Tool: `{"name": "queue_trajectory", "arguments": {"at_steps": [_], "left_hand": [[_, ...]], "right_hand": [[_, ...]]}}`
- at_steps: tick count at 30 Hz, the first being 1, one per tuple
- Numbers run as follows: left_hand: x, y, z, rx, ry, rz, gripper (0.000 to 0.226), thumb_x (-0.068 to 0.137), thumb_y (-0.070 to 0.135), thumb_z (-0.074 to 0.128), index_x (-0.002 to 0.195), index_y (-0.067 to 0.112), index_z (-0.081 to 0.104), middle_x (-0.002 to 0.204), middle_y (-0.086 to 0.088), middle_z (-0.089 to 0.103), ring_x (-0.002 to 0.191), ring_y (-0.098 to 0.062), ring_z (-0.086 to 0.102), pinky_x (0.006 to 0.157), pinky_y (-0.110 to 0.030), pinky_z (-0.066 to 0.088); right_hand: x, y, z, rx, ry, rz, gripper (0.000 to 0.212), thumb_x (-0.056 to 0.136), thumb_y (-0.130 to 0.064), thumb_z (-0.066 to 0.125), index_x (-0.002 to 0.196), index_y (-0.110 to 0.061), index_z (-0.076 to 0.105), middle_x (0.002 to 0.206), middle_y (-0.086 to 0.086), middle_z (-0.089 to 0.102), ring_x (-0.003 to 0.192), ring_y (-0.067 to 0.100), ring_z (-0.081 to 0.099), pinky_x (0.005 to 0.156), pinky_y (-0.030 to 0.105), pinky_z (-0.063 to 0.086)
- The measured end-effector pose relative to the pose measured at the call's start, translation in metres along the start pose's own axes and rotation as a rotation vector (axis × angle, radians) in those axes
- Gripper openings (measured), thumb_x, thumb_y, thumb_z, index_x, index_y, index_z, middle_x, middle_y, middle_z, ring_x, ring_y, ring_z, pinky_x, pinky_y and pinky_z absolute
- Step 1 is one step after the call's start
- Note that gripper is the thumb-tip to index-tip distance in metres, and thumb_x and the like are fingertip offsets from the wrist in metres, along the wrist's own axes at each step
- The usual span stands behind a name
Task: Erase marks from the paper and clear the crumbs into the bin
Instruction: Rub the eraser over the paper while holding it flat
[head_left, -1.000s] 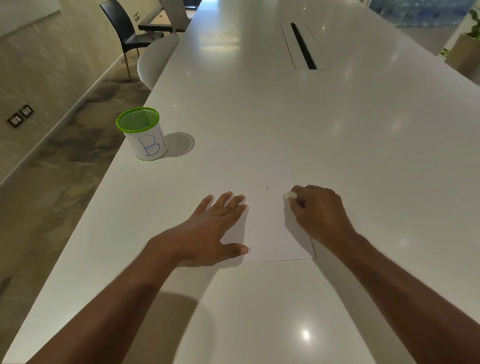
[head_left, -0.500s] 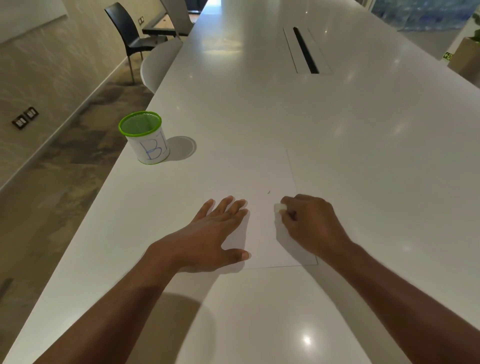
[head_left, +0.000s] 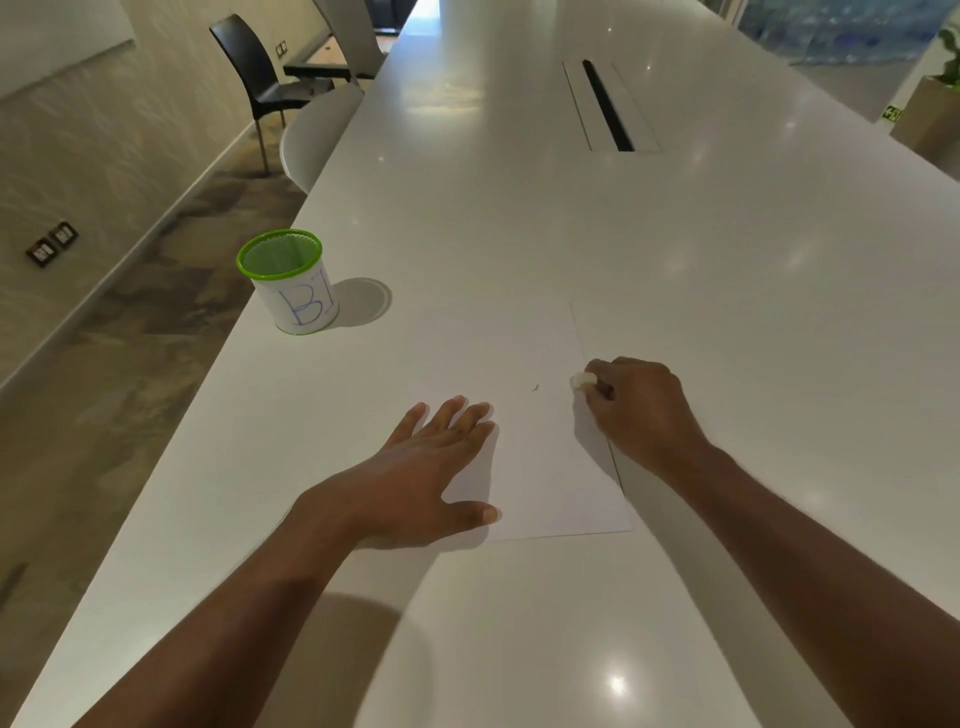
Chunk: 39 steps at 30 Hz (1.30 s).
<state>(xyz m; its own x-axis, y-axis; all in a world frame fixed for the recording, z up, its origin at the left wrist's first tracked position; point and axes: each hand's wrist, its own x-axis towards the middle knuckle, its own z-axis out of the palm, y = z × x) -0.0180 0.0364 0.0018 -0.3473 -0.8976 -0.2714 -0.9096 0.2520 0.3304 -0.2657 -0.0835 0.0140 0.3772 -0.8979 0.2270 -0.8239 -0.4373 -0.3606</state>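
A white sheet of paper (head_left: 524, 358) lies flat on the white table (head_left: 675, 249). A tiny dark mark or crumb (head_left: 535, 387) sits near the sheet's middle. My left hand (head_left: 426, 467) lies flat with straight fingers, pressing the paper's left part. My right hand (head_left: 639, 410) is at the sheet's right edge, its curled fingers pinching a small white eraser (head_left: 577, 381) whose tip touches the paper. The bin (head_left: 288, 283), a white cup with a green rim and blue letters, stands at the far left by the table edge.
The table's left edge runs diagonally close behind the bin, with floor below. A white chair (head_left: 317, 137) and a black chair (head_left: 260, 73) stand along that side. A cable slot (head_left: 605, 104) is set into the table farther away.
My right hand with the eraser slid left onto the paper, then back right to the sheet's edge. My left hand stayed flat on the paper.
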Motion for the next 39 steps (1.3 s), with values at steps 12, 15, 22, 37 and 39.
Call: {"name": "queue_trajectory", "arguments": {"at_steps": [12,15,22,37,39], "left_hand": [[0.0,-0.001,0.001,-0.014,-0.009,-0.007,0.094,0.092,0.074,0.038,0.162,0.027,-0.005,0.165,0.019,-0.023,0.144,0.004,-0.034,0.125,-0.039,-0.015],[0.0,-0.001,0.002,-0.007,-0.004,-0.003,0.095,0.092,0.074,0.038,0.162,0.026,-0.004,0.166,0.018,-0.021,0.145,0.003,-0.033,0.125,-0.039,-0.015],[0.0,-0.001,0.002,-0.005,0.0,-0.005,0.095,0.091,0.074,0.038,0.162,0.026,-0.003,0.166,0.017,-0.02,0.146,0.002,-0.033,0.125,-0.038,-0.015],[0.005,0.034,0.002,0.057,0.056,0.017,0.097,0.091,0.078,0.038,0.16,0.027,-0.008,0.167,0.008,-0.023,0.152,-0.014,-0.028,0.126,-0.039,-0.009],[0.007,0.042,0.009,-0.017,0.086,0.051,0.095,0.092,0.076,0.039,0.16,0.031,-0.01,0.166,0.012,-0.023,0.151,-0.009,-0.028,0.126,-0.037,-0.008]], "right_hand": [[-0.023,-0.019,0.002,-0.007,-0.046,-0.03,0.02,0.088,-0.019,0.057,0.068,-0.016,0.054,0.059,-0.004,0.051,0.055,0.016,0.048,0.051,0.028,0.03],[-0.053,-0.034,0.005,0.049,-0.125,-0.113,0.026,0.088,-0.023,0.057,0.065,-0.017,0.048,0.056,-0.004,0.044,0.053,0.014,0.045,0.049,0.024,0.03],[-0.058,-0.026,-0.007,0.013,-0.069,-0.009,0.023,0.088,-0.023,0.059,0.066,-0.019,0.053,0.056,-0.006,0.046,0.052,0.012,0.044,0.049,0.026,0.028],[-0.094,-0.042,0.0,0.172,-0.108,-0.047,0.012,0.09,-0.028,0.06,0.079,-0.025,0.063,0.057,-0.011,0.046,0.056,0.008,0.048,0.052,0.018,0.034],[-0.096,-0.044,0.001,0.167,-0.093,-0.05,0.01,0.09,-0.027,0.061,0.08,-0.026,0.064,0.057,-0.012,0.045,0.055,0.006,0.047,0.051,0.016,0.033]]}}
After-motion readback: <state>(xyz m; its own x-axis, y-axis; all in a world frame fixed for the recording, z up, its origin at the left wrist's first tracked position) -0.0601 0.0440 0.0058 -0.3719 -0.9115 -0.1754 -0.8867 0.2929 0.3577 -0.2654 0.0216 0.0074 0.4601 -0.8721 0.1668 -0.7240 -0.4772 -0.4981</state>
